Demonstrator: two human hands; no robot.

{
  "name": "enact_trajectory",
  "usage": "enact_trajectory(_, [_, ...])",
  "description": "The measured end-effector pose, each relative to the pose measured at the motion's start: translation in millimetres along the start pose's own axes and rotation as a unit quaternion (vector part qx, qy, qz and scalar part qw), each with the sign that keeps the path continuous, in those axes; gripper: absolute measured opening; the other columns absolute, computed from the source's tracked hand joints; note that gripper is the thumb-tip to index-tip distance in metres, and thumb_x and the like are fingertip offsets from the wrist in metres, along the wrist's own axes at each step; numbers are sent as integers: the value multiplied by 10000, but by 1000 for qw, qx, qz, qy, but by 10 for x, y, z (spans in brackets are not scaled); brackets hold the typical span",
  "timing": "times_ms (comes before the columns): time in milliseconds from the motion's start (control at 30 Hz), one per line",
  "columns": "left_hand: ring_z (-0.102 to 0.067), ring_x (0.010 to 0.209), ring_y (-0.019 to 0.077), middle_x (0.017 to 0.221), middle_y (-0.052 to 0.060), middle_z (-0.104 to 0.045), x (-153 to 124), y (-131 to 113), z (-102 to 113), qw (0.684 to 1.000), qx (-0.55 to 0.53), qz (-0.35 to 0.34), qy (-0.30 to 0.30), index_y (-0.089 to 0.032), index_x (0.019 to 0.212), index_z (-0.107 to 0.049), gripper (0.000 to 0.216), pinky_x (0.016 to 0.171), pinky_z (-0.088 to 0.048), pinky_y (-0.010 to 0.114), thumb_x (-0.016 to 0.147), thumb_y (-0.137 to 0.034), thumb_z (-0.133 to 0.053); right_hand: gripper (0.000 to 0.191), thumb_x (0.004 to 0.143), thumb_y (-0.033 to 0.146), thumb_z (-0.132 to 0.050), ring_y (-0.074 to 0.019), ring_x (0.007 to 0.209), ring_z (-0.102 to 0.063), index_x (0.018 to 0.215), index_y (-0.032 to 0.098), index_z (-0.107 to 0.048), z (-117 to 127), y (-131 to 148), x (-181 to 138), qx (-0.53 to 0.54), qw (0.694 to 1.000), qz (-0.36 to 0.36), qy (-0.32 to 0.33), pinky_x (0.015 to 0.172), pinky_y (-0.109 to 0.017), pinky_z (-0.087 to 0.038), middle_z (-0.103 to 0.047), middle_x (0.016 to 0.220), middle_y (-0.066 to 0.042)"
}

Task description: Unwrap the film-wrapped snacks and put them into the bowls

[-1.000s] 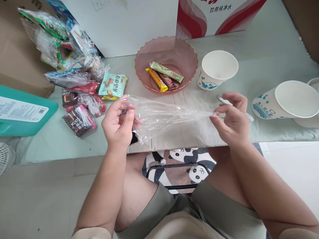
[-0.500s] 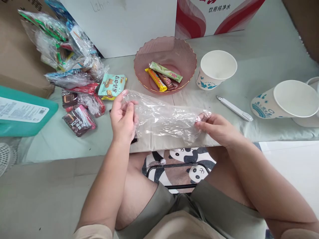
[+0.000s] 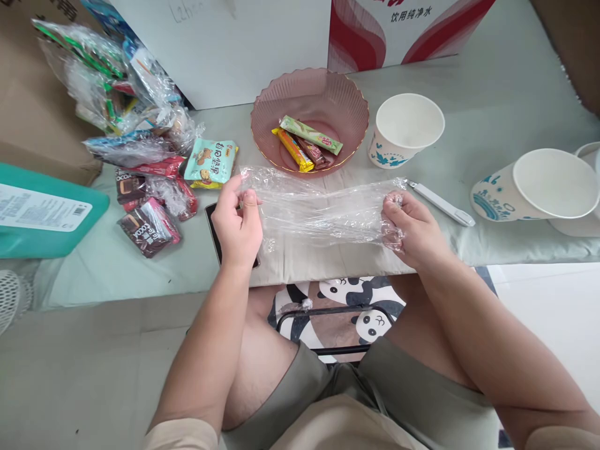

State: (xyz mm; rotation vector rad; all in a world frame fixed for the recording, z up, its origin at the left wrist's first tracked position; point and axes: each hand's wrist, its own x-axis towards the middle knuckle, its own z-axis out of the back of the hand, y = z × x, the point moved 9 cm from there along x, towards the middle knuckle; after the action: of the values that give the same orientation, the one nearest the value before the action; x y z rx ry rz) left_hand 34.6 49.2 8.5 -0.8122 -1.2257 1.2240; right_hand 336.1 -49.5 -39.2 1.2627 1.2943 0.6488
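Note:
A clear, crinkled plastic bag (image 3: 323, 212) is stretched between my two hands above the front of the table. My left hand (image 3: 238, 222) is closed on its left end, and my right hand (image 3: 412, 226) grips the bunched right end. Under my left hand lies a dark phone (image 3: 216, 232), partly hidden. Behind the bag stands a pinkish scalloped glass bowl (image 3: 267, 112) with a green snack stick (image 3: 312, 134), a yellow one (image 3: 293, 150) and a brown one (image 3: 315, 152). A white utility knife (image 3: 443, 205) lies just right of my right hand.
A paper cup (image 3: 407, 131) stands right of the bowl, with more cups (image 3: 539, 184) lying at the right. Left are a teal snack packet (image 3: 210, 161), cocoa packets (image 3: 149, 230), piled wrapped snacks (image 3: 135, 106) and a green jug (image 3: 47, 209). White boxes (image 3: 244, 56) line the back.
My right hand has moved slightly right and up, closing further around the bag's end. The bag is pulled tauter. My left hand shifted slightly right, and more of the phone shows.

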Motion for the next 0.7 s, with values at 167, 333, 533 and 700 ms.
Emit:
enact_trajectory(167, [-432, 487, 92, 666, -51, -569, -37, 170, -142, 971, -154, 175, 56, -290, 1150, -583, 535, 444, -296, 230, 792, -641, -768, 327, 809, 446, -779, -105, 425, -397, 864, 273, -507, 102, 94, 6, -36, 996, 72, -42, 396, -253, -297, -476, 565, 76])
enact_trajectory(333, [-542, 538, 111, 662, 12, -620, -117, 119, -325, 915, -238, 270, 180, -196, 926, -719, 568, 443, -410, 215, 629, -670, -817, 200, 764, 269, -732, -145, 642, -585, 843, 260, -548, 103, 154, -8, -54, 992, 103, -44, 571, -288, -485, -654, 774, 14])
enact_trajectory(533, [-591, 507, 91, 709, 13, -684, -91, 132, -275, 955, -142, 218, 145, -182, 796, -682, 357, 413, -433, 179, 697, -472, -864, 148, 807, 316, -729, -151, 569, -572, 882, 277, -608, 100, 83, 11, -79, 993, 82, -32, 518, -307, -492, -648, 744, 4])
enact_trajectory(700, [-462, 351, 65, 535, -37, -594, -72, 71, -237, 980, -115, 144, 80, -190, 734, -637, 375, 329, -312, 185, 809, -513, -813, 374, 874, 602, -717, -110, 439, -467, 843, 232, -674, 95, 117, -32, -185, 976, 100, -57, 429, -266, -386, -559, 564, 23])
